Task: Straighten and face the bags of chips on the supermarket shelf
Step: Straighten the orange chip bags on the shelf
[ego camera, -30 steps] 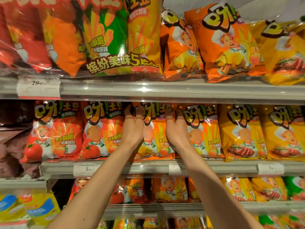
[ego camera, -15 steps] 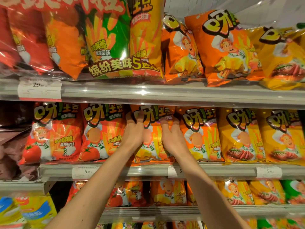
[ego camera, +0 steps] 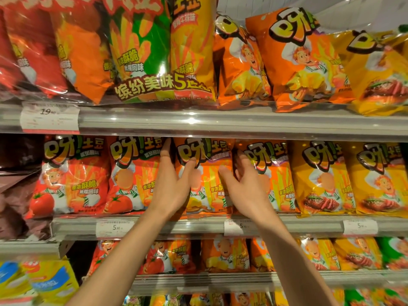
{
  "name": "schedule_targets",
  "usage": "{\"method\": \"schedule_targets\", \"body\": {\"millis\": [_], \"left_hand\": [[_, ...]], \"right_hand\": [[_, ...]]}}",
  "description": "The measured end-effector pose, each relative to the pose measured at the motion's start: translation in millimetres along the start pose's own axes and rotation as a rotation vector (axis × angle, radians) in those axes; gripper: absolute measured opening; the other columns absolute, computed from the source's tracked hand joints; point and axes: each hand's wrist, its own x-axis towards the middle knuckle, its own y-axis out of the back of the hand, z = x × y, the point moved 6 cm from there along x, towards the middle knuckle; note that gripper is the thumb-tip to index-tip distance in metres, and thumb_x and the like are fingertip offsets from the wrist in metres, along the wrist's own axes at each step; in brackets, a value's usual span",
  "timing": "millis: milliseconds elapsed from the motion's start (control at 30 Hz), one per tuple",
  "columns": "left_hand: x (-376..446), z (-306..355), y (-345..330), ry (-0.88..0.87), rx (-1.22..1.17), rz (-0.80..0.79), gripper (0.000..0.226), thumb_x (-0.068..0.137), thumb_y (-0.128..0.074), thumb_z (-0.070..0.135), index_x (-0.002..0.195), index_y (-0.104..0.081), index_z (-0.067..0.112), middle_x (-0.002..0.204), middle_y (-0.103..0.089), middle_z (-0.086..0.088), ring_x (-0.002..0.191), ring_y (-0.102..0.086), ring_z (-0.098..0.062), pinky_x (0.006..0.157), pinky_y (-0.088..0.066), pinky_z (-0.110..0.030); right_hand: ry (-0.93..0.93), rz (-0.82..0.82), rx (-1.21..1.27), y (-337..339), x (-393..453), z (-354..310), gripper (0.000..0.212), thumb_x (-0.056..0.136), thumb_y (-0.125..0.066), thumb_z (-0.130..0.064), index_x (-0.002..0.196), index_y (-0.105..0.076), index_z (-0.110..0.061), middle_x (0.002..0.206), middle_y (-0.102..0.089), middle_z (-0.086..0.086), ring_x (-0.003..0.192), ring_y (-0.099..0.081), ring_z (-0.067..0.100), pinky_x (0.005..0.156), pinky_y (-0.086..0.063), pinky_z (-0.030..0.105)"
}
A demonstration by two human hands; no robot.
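Hands: two, both on the orange bag [ego camera: 206, 175].
Left hand [ego camera: 171, 184]: grips the orange bag's left edge, thumb on the front, fingers tucked behind.
Right hand [ego camera: 247, 186]: grips the same bag's right edge, thumb in front, fingers behind.
Orange bag: upright on the middle shelf [ego camera: 287, 226], facing out.
Middle shelf fronts: six chip bags; left of the orange bag two red bags [ego camera: 72, 175], right of it one more orange, then two yellow bags [ego camera: 318, 177].
Price tags [ego camera: 114, 227]: three on that shelf's rail.
Change: earlier both hands lay flat on the bag's front, close together; now they are spread to its sides.
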Motion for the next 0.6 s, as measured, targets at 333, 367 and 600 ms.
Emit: {"method": "schedule_targets", "body": {"millis": [333, 367, 600], "left_hand": [[-17.3, 30.6, -54.9, -0.492, 0.846, -0.120, 0.053, 0.106, -0.026, 0.050, 0.154, -0.034, 0.029, 0.159, -0.037, -0.009, 0.149, -0.027, -0.029, 0.120, -0.020, -0.053], [-15.9, 28.0, -58.2, -0.490, 0.875, -0.121, 0.055, 0.106, -0.023, 0.051, 0.156, -0.032, 0.030, 0.161, -0.033, -0.009, 0.151, -0.024, -0.029, 0.120, -0.018, -0.053], [-8.2, 16.1, -76.3, -0.441, 0.951, -0.099, 0.063, 0.104, -0.021, 0.059, 0.160, -0.021, 0.029, 0.167, -0.019, -0.009, 0.155, -0.013, -0.029, 0.122, -0.009, -0.053]], "right_hand": [[0.302, 0.262, -0.809, 39.2, 2.6, 29.8, 0.044, 0.107, -0.036, -0.034, 0.143, -0.046, -0.011, 0.151, -0.046, 0.011, 0.145, -0.030, 0.034, 0.122, -0.014, 0.052], [0.316, 0.263, -0.860, 37.5, 2.9, 31.2, 0.046, 0.107, -0.036, -0.037, 0.144, -0.045, -0.012, 0.154, -0.043, 0.010, 0.147, -0.027, 0.034, 0.122, -0.011, 0.053], [0.299, 0.282, -0.964, 34.5, 11.6, 31.5, 0.055, 0.104, -0.035, -0.044, 0.147, -0.044, -0.010, 0.155, -0.041, 0.013, 0.148, -0.027, 0.035, 0.121, -0.012, 0.060]]}}
